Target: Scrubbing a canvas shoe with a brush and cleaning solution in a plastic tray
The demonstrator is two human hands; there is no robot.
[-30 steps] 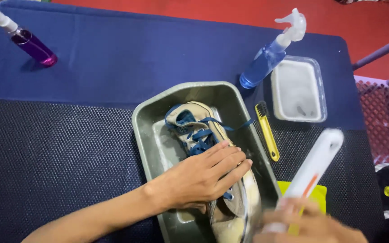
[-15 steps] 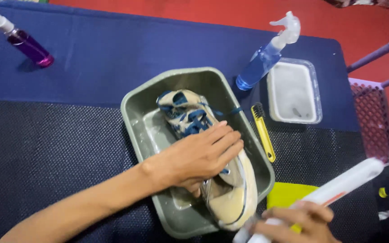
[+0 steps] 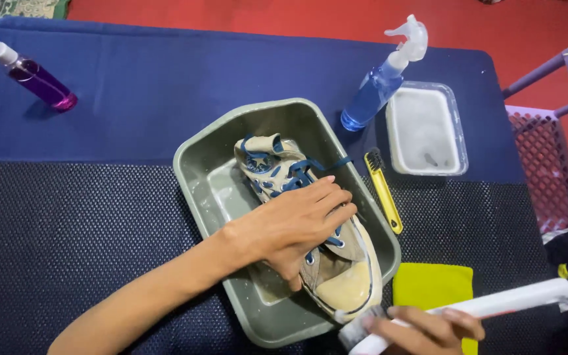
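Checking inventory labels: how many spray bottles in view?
2. A clear spray bottle of purple liquid lies at the far left on the blue cloth; a clear spray bottle of blue liquid leans beside the white rectangular tub. None seems hidden.

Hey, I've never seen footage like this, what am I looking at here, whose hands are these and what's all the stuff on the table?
There is no machine: a camera worn on a person's head looks down at their own two bare hands. The left hand presses flat on a worn canvas shoe with blue laces, lying in a grey metal pan. The right hand grips a white brush near the shoe's toe. Around the pan lie a yellow toothbrush, a yellow cloth, a blue spray bottle, a clear tub and a purple spray bottle.
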